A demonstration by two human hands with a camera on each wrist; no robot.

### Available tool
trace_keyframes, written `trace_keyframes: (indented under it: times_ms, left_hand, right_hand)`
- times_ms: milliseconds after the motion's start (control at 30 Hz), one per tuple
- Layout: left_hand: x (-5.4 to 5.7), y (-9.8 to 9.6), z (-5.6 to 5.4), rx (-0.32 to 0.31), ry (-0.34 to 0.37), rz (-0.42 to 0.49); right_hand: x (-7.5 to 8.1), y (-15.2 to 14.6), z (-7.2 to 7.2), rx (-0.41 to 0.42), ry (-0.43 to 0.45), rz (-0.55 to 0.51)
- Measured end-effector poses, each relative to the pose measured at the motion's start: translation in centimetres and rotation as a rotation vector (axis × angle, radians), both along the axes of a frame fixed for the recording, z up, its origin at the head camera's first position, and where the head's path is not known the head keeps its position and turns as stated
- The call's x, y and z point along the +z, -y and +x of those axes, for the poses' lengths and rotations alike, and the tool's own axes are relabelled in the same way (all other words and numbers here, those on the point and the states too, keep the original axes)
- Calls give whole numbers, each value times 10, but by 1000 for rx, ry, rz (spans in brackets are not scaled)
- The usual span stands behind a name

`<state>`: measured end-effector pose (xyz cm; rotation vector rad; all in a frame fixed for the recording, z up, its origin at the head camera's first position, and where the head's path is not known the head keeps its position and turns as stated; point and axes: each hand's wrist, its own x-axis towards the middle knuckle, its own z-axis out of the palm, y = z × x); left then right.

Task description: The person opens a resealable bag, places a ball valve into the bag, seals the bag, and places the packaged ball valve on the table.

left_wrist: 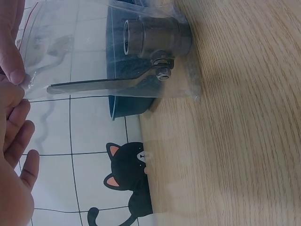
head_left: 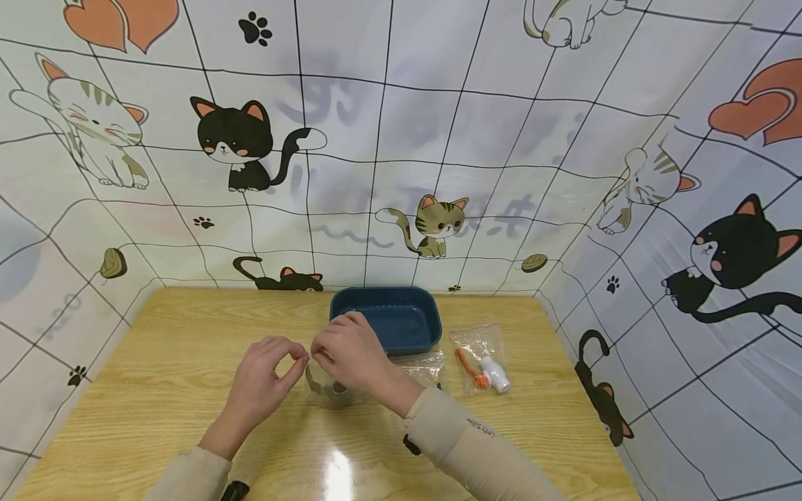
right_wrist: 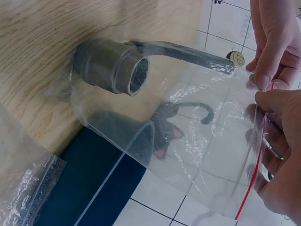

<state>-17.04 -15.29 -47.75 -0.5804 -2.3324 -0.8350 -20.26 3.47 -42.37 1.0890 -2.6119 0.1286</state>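
A clear zip bag (right_wrist: 197, 141) with a red line along its mouth hangs between both hands over the table. Inside lies a grey metal ball valve (left_wrist: 160, 40) with a long flat lever (left_wrist: 103, 84); it sits in the bag's bottom end, close over the wood. My left hand (head_left: 260, 379) pinches one corner of the bag's mouth between thumb and index finger. Right beside it, my right hand (head_left: 351, 351) pinches the same edge near the red line, its other fingers behind the plastic in the right wrist view.
A dark blue bin (head_left: 432, 313) stands at the table's back, just beyond my right hand. Another clear bag (head_left: 426, 362) lies in front of it, partly under my right forearm. To the right is a bag (head_left: 479, 337) holding an orange item (head_left: 480, 380) and a white bottle-shaped piece (head_left: 495, 374).
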Motion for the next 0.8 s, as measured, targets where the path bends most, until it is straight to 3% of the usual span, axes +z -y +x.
trace_keyframes:
  times_ms: [200,800]
  left_hand:
    - [-1,0,0,2,-19,-8]
    - [-1,2,1,-4,-29,-29]
  right_hand:
    - [-1,0,0,-4,2,1]
    - [-4,1,-2,28,-123,32]
